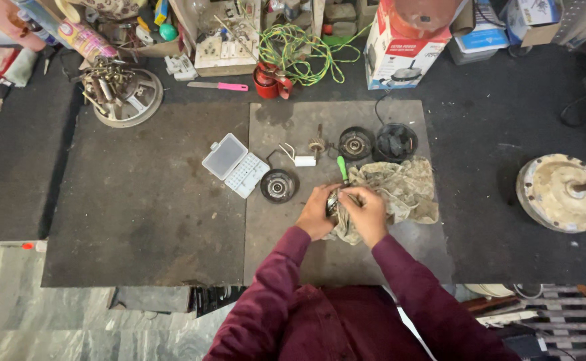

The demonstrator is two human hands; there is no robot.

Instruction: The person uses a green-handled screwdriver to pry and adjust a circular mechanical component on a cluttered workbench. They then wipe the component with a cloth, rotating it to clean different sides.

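Observation:
My left hand (316,212) and my right hand (367,213) meet over the grey mat (333,264), both closed around a small dark metal part (333,200). A dirty beige rag (403,187) lies under and to the right of the hands; my right hand presses a fold of it against the part. A green-handled tool (342,167) sticks up just behind the hands. Round black motor parts sit close by: one disc (279,185) to the left, another (356,143) and a black housing (396,142) behind.
An open clear plastic box (235,164) lies left of the disc. A white connector with wires (302,160) sits beside it. A large cream round motor body (563,192) rests at right. Boxes, green-yellow wire (300,50), a red cup and clutter line the back edge.

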